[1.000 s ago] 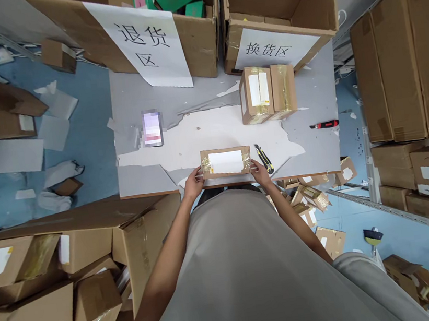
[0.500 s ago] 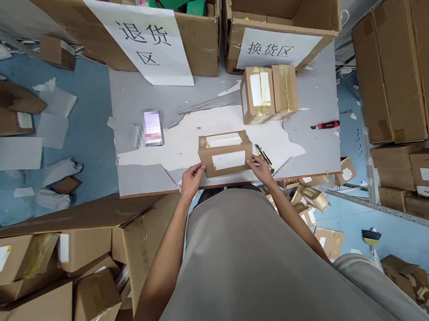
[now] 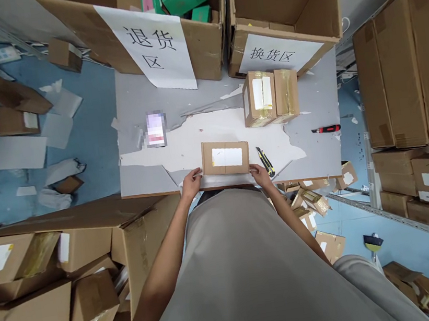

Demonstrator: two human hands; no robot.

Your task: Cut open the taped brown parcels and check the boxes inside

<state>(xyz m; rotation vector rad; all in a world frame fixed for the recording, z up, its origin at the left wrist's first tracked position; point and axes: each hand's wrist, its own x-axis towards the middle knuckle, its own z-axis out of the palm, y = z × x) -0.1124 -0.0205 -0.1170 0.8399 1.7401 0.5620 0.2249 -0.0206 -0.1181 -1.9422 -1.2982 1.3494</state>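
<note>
A small cardboard box [image 3: 207, 160] with a white label on its upward face lies near the front edge of the table, in the middle. At its lower left corner is my left hand [image 3: 191, 183], fingers drawn together against the side. My right hand [image 3: 261, 175] grips the lower right corner, thumb and fingers close together. The box is held between both hands. Just right of it lies a black and yellow utility knife [image 3: 265, 161], which neither hand touches.
Two taped boxes [image 3: 263, 96] stand farther back on the table [image 3: 316, 155]. A red and black cutter [image 3: 327, 129] lies at right, a blurred-out item [image 3: 155, 128] at left. Behind are two large labelled cartons [image 3: 205, 46] [image 3: 285, 40]; a carton of boxes [image 3: 152, 242] is at lower left.
The small box has been turned: two labelled faces showed before, and one broad labelled face shows now. Both hands stay at its sides, slightly lower along it. The view has shifted slightly.
</note>
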